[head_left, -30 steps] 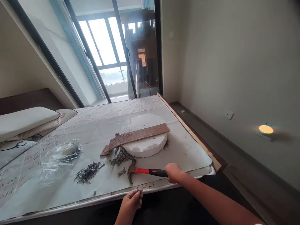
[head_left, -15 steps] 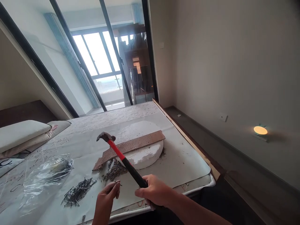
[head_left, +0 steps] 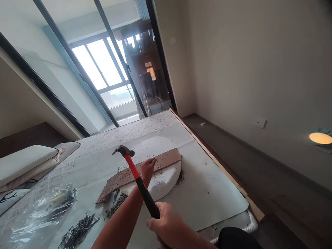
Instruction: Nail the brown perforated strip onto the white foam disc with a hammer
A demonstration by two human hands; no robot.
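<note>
My right hand point(head_left: 166, 221) is wrapped round the black grip of a claw hammer point(head_left: 135, 172), which has a red neck and its head raised up and left. My left hand point(head_left: 148, 168) is at the brown board point(head_left: 166, 159), fingers pinched on a small thin nail point(head_left: 155, 159) near the board's upper edge. Many small dark holes dot the board. It lies across a round white slab point(head_left: 166, 185), with its left end hanging past the slab. Part of the board is hidden behind the hammer and my left hand.
A pile of loose nails point(head_left: 77, 231) lies at the lower left, below a clear plastic bag point(head_left: 49, 211). Grey crumbs point(head_left: 114, 204) are heaped beside the slab. A pale sheet point(head_left: 197, 197) covers the bed, which has a wooden edge point(head_left: 220, 169). Folded bedding point(head_left: 28, 160) sits at the left.
My left hand has reached forward from the front of the sheet onto the board with the nail. My right hand still holds the hammer up. The view has shifted and tilted slightly.
</note>
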